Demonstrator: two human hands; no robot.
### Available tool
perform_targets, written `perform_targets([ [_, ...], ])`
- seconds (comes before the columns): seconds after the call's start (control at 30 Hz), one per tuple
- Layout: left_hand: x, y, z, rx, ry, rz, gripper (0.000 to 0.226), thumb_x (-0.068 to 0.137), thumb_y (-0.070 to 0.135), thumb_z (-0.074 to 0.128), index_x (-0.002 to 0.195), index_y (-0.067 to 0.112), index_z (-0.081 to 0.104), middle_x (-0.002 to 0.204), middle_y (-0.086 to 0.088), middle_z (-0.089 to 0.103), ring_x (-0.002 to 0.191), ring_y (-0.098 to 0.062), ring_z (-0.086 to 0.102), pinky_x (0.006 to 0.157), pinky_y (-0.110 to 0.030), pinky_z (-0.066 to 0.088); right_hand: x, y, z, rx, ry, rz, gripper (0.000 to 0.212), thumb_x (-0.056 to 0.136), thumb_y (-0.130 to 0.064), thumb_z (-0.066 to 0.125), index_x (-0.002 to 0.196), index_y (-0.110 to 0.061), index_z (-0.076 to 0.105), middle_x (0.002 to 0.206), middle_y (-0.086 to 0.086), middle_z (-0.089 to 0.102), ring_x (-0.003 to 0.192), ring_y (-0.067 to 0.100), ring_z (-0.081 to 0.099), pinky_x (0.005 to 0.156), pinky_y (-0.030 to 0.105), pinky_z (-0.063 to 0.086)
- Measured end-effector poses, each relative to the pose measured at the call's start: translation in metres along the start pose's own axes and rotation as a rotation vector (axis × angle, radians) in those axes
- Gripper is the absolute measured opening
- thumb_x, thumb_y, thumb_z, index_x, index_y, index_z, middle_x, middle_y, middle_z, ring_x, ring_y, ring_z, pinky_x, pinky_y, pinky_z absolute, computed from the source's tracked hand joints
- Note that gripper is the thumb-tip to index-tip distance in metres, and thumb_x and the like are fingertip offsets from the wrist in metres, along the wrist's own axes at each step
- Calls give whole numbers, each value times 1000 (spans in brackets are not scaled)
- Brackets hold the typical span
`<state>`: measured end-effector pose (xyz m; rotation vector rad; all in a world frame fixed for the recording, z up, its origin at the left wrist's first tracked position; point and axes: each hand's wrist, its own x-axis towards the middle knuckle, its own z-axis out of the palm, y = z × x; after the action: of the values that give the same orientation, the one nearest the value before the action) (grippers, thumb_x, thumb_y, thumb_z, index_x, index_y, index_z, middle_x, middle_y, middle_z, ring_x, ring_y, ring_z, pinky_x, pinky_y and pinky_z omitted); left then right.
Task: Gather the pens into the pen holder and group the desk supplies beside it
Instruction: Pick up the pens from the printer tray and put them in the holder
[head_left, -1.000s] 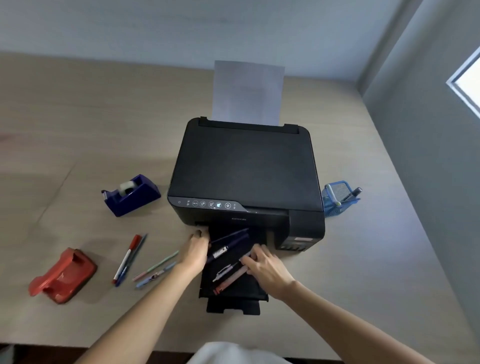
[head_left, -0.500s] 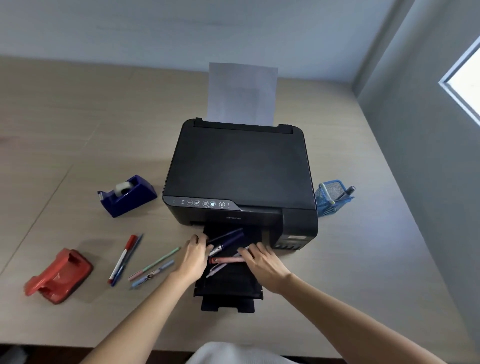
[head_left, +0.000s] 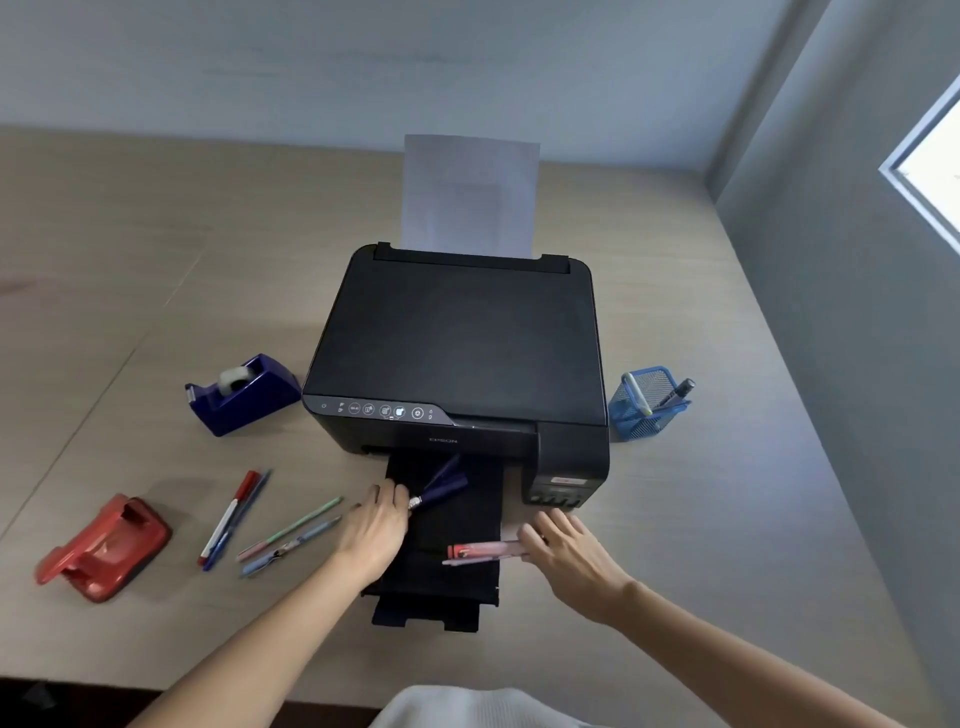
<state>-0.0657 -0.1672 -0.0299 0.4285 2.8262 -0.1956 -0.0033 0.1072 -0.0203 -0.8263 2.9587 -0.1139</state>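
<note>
Blue mesh pen holder (head_left: 645, 410) upright, pink pens (head_left: 485, 552) on tray

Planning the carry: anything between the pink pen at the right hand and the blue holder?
Yes: the printer's front-right corner sits between the pink pen at the right hand and the pen holder; go around its right.

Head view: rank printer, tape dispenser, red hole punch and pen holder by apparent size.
1. Printer
2. Red hole punch
3. Tape dispenser, close to the punch, which sits nearer the camera, so unsure
4. Pen holder

Blue mesh pen holder (head_left: 647, 408); black printer (head_left: 457, 353)
</note>
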Motion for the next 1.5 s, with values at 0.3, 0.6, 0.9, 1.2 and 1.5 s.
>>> perform_targets([
  [0.3, -34, 3, -82, -266, -183, 39, 19, 102, 26, 34, 100, 13, 47, 89, -5, 60, 73, -21, 60, 64, -34, 45, -47, 84, -103, 361, 272, 208, 22, 98, -31, 38, 91, -12, 46, 78, 0, 54, 58, 14, 40, 50, 28, 40],
  [0.6, 16, 79, -261, -480, -211, 295, 10, 101, 28, 41, 91, 25, 41, 69, 2, 51, 56, -16, 43, 59, -31, 38, -26, 229, -128, 291, 35, 758, 17, 97, -19, 45, 82, -13, 37, 78, 16, 55, 60, 32, 48, 54, 40, 43],
  [0.9, 183, 221, -232, -169, -532, 275, 30, 92, 0, 48, 121, 5, 42, 78, -12, 51, 54, -18, 43, 42, -27, 37, 22, 241, -154, 351, -348, 663, 35, 94, -18, 52, 118, 5, 43, 115, 25, 56, 83, 32, 51, 47, 26, 30],
  [1.2, 236, 265, -214, -197, -911, 14, 23, 96, 5, 39, 110, 23, 42, 64, -5, 38, 49, -12, 27, 36, -15, 27, 36, 259, -148, 509, -235, 691, 40, 87, -27, 65, 111, 2, 51, 108, 20, 62, 82, 29, 55, 51, 25, 39],
  [1.5, 219, 278, -217, -252, -504, 40, 42, 89, 21, 66, 124, 1, 55, 109, -16, 65, 77, -25, 69, 79, -33, 60, 28, 256, -146, 485, -135, 704, 37, 90, -17, 61, 122, 0, 52, 118, 21, 60, 108, 34, 53, 78, 34, 41],
])
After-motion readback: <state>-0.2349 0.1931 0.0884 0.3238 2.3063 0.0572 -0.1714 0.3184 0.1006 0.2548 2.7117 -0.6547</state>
